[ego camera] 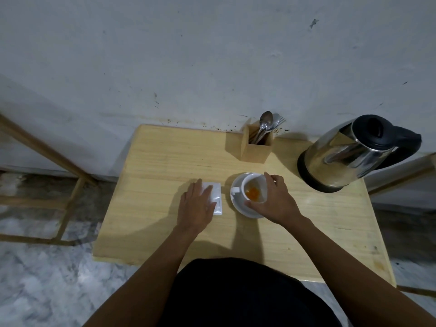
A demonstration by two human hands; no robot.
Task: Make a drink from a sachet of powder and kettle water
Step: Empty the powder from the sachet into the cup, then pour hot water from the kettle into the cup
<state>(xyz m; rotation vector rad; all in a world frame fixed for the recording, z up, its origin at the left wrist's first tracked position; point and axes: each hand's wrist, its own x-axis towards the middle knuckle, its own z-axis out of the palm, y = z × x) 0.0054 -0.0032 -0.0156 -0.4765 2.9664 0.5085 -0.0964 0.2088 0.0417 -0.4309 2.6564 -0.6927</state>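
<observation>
A white cup with orange powder at its bottom stands on a white saucer near the middle of the wooden table. My right hand grips the cup's right side with thumb and fingers. A white sachet lies flat just left of the saucer. My left hand rests flat on the sachet's left part, fingers spread. A steel kettle with a black lid and handle stands at the back right.
A wooden holder with spoons and forks stands at the back of the table, against the wall. Wooden frame bars lie to the left over a marble floor.
</observation>
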